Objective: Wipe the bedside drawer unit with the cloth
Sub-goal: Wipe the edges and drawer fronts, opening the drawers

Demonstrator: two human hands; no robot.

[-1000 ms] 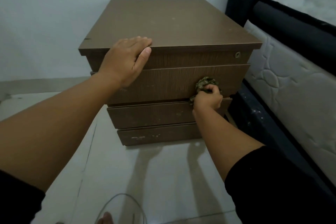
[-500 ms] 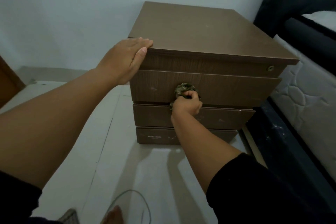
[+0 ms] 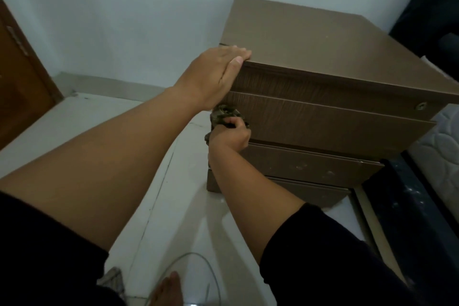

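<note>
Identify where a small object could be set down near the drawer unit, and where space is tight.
Free: the drawer unit's top, bare behind the left hand at its front-left corner; the floor between door and unit. Tight: the upper drawer's left end, where the right hand grips the cloth; the gap by the mattress.

Pale tiled floor point(image 3: 159, 211) with faint grout lines, meeting a light wall at a low skirting. Standing directly on the floor: a brown wood-grain bedside drawer unit point(image 3: 323, 117), its back against the wall, showing a flat top and stacked drawer fronts, the lowest reaching the floor. Just to the right of the unit, a dark bed base point(image 3: 407, 208) rests on the floor, carrying a quilted white mattress point(image 3: 439, 149). At the lower edge, a bare foot point(image 3: 166, 290) stands on the tiles, beside a thin pale cable point(image 3: 198, 256) curving in a loop over the floor. A brown door point(image 3: 17, 77) borders the floor at far left.
</note>
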